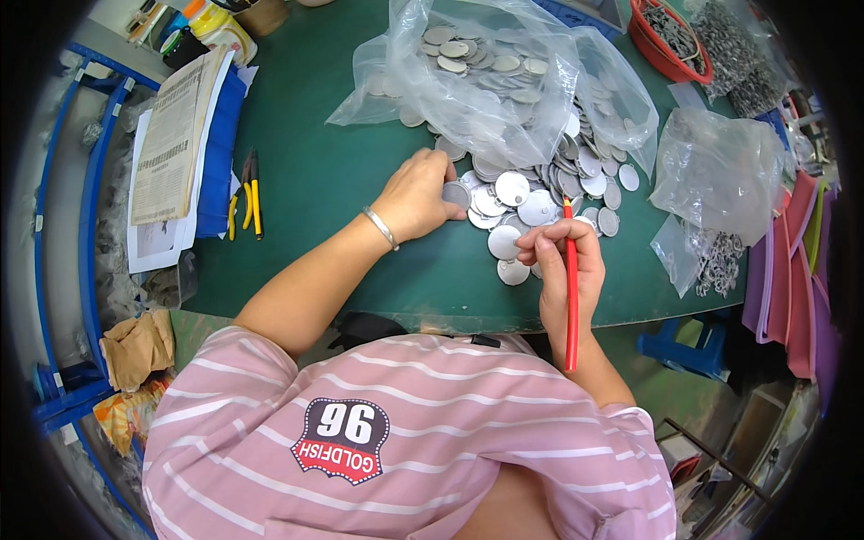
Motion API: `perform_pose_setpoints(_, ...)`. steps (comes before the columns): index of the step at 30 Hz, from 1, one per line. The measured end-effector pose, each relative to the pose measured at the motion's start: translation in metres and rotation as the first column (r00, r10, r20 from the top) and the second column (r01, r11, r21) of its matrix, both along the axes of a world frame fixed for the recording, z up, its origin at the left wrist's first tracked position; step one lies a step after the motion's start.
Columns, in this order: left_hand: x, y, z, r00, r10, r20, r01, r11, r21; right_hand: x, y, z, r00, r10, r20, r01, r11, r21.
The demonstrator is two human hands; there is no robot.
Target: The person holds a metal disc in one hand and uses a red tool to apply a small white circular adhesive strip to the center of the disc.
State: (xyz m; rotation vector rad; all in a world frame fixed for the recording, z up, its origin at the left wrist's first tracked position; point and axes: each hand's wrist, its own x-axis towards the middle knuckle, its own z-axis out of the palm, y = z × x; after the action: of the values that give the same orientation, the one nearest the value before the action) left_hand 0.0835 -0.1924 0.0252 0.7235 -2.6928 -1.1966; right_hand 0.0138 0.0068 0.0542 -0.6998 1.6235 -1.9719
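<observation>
Metal discs (531, 202) lie heaped on the green counter (324, 171), just beyond both hands. Left hand (416, 193) pinches one disc (455, 193); right hand (562, 261) grips a red pencil (571, 297). A careless nudge from either hand could likely slide loose discs off the near edge.

Clear plastic bag (486, 81) of discs centre-top; smaller crumpled clear bag (715, 166) right.

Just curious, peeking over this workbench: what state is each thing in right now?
Left hand: fingers pinching one metal disc.
Right hand: gripping a red pencil, tip up.
Disc pile: spilled loose on the green table.
Clear bag: open, discs inside.
Yellow pliers: lying flat, untouched.
</observation>
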Motion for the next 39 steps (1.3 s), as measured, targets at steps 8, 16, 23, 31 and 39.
perform_pose_setpoints(8, 0.030, 0.033, 0.016, 0.967, 0.247, -0.067, -0.105, 0.620, 0.777, 0.005, -0.008, -0.002, 0.997, 0.014, -0.073, -0.007, 0.994, 0.105)
perform_pose_setpoints(16, 0.038, 0.051, 0.026, 0.947, 0.301, -0.109, -0.054, 0.486, 0.872, 0.009, 0.001, -0.010, 0.992, -0.021, -0.125, 0.024, 0.999, 0.024)
perform_pose_setpoints(23, 0.041, 0.052, 0.027, 0.941, 0.331, -0.074, -0.069, 0.403, 0.913, 0.016, 0.000, -0.011, 0.998, -0.029, -0.055, 0.027, 0.999, -0.032)
perform_pose_setpoints(31, 0.041, 0.052, 0.024, 0.931, 0.360, -0.065, -0.064, 0.338, 0.939, 0.024, 0.000, -0.008, 0.992, -0.082, -0.100, 0.081, 0.997, -0.017)
perform_pose_setpoints(39, 0.040, 0.055, 0.025, 0.928, 0.353, -0.118, -0.043, 0.418, 0.907, 0.018, -0.001, -0.014, 0.957, -0.084, -0.277, 0.059, 0.994, -0.096)
